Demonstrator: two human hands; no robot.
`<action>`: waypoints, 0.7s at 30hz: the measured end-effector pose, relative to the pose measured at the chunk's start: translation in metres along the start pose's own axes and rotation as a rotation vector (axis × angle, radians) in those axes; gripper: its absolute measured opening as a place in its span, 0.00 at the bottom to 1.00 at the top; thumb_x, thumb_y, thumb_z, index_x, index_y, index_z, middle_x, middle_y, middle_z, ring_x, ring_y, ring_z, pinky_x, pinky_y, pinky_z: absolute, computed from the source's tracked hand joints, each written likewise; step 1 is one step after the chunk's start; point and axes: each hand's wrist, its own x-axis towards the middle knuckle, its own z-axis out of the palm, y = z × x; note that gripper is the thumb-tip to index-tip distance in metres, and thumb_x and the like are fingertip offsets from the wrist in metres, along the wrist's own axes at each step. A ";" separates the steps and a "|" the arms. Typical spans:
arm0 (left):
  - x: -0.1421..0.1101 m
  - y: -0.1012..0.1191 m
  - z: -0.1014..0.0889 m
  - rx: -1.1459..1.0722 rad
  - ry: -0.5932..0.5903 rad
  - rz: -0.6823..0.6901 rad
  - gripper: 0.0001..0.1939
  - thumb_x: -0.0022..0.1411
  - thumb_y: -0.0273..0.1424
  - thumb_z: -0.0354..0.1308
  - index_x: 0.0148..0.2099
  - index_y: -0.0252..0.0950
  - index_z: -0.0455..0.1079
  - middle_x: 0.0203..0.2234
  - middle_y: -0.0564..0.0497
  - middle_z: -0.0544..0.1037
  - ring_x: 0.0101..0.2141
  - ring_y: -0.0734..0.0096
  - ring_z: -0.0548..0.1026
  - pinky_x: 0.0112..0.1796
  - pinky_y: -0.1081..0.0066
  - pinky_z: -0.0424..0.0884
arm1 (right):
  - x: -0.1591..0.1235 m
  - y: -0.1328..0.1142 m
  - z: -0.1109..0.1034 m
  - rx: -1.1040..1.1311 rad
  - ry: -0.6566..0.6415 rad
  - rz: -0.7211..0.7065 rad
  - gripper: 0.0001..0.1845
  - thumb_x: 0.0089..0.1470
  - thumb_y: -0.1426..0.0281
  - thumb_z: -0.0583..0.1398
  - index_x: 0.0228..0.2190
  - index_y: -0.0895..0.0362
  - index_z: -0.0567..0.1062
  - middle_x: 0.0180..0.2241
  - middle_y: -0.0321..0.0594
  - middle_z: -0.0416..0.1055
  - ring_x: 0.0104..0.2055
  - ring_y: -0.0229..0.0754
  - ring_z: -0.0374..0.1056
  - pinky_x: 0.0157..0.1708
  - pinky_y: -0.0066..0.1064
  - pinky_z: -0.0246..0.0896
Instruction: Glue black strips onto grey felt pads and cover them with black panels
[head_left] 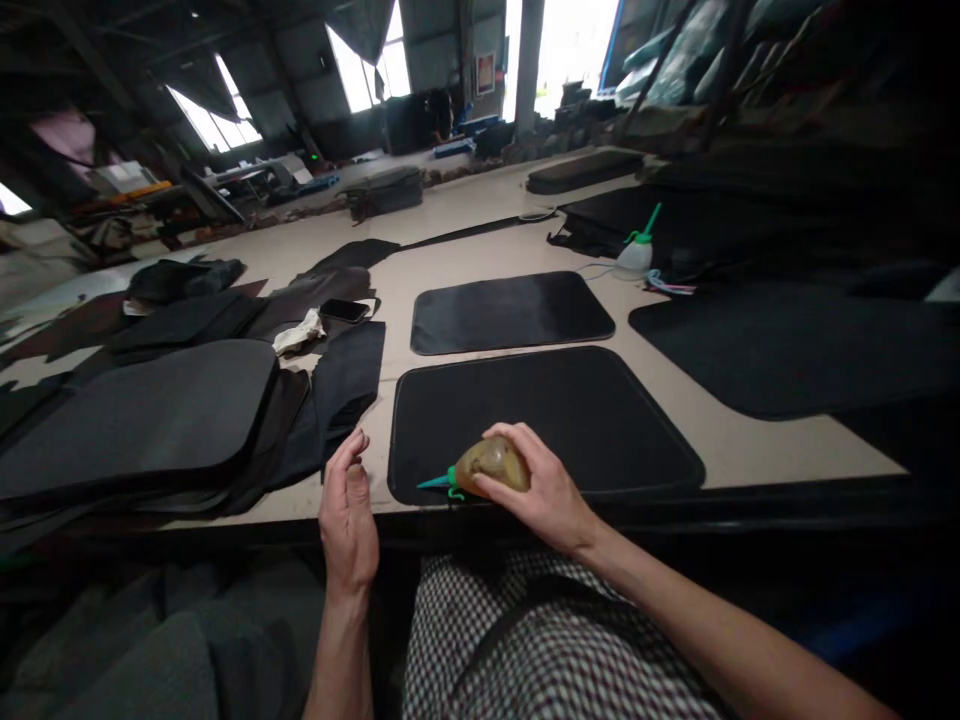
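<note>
My right hand (536,480) is wrapped round a yellowish squeeze bottle (491,465) with a green nozzle, tipped on its side so that the nozzle points left. Beneath the bottle lies a black rounded panel (540,410), the nozzle tip over its near left corner. Whether the tip touches the panel I cannot tell. At the table's front edge, just left of that panel, my left hand (351,515) is held up on its edge, fingers extended and slightly curved, with nothing in it. A second, smaller black panel (514,312) lies flat just beyond the first.
Stacked dark panels (150,410) fill the left side, with a phone (345,310) and a crumpled white cloth (300,332) behind. At the right lie a large black sheet (795,350) and a white squeeze bottle (636,255) with a green nozzle. The pale tabletop (757,450) ends close to my body.
</note>
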 end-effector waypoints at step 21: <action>0.000 -0.018 0.001 0.021 0.031 -0.112 0.24 0.72 0.45 0.45 0.62 0.41 0.66 0.57 0.45 0.73 0.58 0.64 0.70 0.62 0.57 0.61 | 0.023 -0.004 -0.010 -0.019 -0.167 -0.140 0.23 0.55 0.63 0.66 0.50 0.50 0.68 0.45 0.40 0.68 0.47 0.46 0.67 0.48 0.38 0.66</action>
